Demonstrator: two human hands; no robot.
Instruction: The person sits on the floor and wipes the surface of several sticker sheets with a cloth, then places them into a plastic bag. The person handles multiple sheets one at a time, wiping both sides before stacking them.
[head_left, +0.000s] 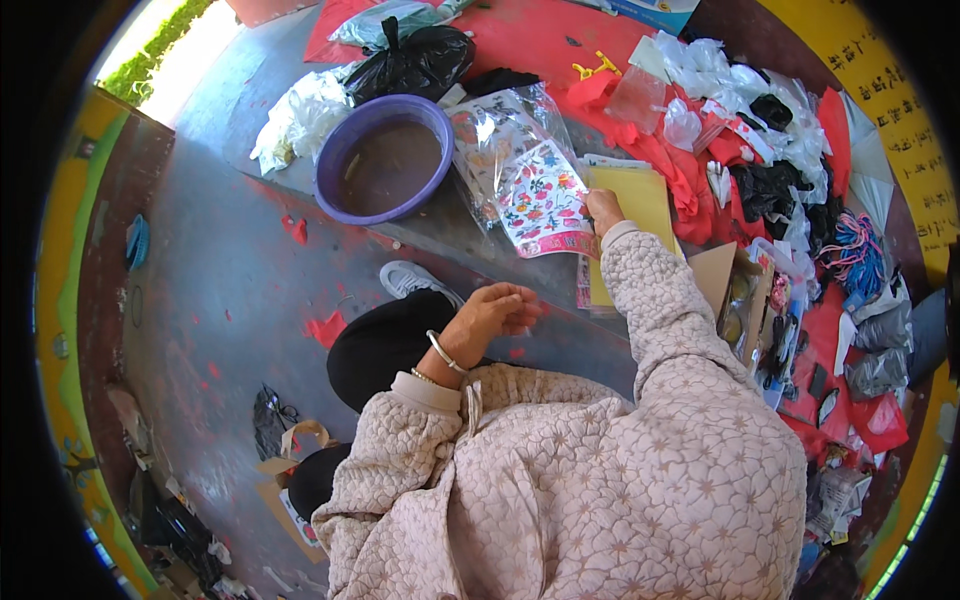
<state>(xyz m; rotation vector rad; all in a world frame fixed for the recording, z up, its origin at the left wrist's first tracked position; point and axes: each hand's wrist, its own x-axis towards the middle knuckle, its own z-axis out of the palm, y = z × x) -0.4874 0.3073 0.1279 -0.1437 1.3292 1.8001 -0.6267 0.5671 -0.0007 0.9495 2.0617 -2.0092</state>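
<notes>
My right hand pinches the right edge of a clear plastic bag holding a flower-patterned sheet, which has a pink band along its bottom. The bag lies tilted beside a purple basin and partly over other clear packs. Under and right of that hand is a yellow envelope or folder on a stack of flat papers. My left hand hovers above my knee with its fingers loosely bent and nothing visible in them. A pale bangle circles the left wrist.
Murky water appears to fill the basin. Behind it sit a black plastic bag and a white one. Red cloth with crumpled bags spreads on the right, near an open cardboard box and colourful cords.
</notes>
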